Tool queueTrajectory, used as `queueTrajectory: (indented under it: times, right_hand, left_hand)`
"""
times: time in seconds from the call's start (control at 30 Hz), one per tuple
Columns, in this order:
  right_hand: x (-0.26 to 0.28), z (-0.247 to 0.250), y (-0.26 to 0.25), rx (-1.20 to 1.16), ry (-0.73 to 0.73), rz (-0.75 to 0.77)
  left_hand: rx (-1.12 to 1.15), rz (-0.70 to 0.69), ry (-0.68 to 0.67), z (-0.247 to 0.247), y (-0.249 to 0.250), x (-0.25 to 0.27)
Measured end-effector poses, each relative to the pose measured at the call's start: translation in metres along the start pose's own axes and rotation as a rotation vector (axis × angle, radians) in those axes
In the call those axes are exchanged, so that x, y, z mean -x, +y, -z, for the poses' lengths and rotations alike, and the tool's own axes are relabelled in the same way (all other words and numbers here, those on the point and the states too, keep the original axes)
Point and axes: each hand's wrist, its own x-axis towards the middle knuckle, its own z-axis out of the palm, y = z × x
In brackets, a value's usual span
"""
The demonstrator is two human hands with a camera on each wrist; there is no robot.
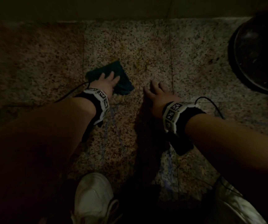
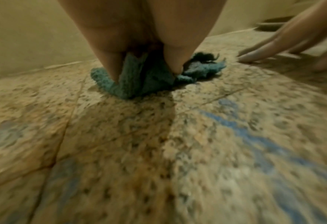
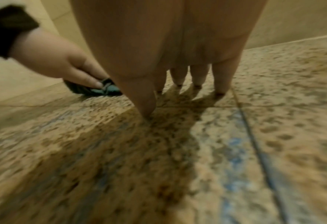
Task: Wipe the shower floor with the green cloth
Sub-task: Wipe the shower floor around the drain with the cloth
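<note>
Wiping under way, extent done unclear: left hand (image 1: 108,82) presses the bunched green cloth (image 1: 122,78) with extended fingers onto the speckled shower floor (image 1: 194,65), right hand (image 1: 158,96) splayed bare-fingered just right of the cloth, blue streaks nearer the shoes unwiped.

A dim home bathroom's shower corner: speckled granite floor tiles (image 1: 130,46) with grout lines meet plain beige walls (image 1: 97,8), beside a dark round basin (image 1: 259,54).
</note>
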Motion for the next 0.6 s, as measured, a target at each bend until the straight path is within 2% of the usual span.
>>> queueTrajectory:
  times: [0.2,0.33,0.5,0.6]
  right_hand:
    - [0.005,0.004,-0.003,-0.016,-0.026,-0.031]
    - [0.003,0.012,-0.015,-0.063,-0.04,-0.06]
    - [0.003,0.028,-0.027,0.103,-0.015,-0.013]
    - [-0.002,0.037,-0.029,0.149,0.003,0.035]
  left_hand:
    - [-0.065,-0.03,-0.068,-0.021,-0.013,0.013]
    - [-0.007,-0.014,-0.097,-0.041,-0.014,0.029]
    - [0.171,0.046,0.027,-0.061,-0.023,0.059]
    - [0.215,0.117,0.032,-0.062,-0.029,0.071]
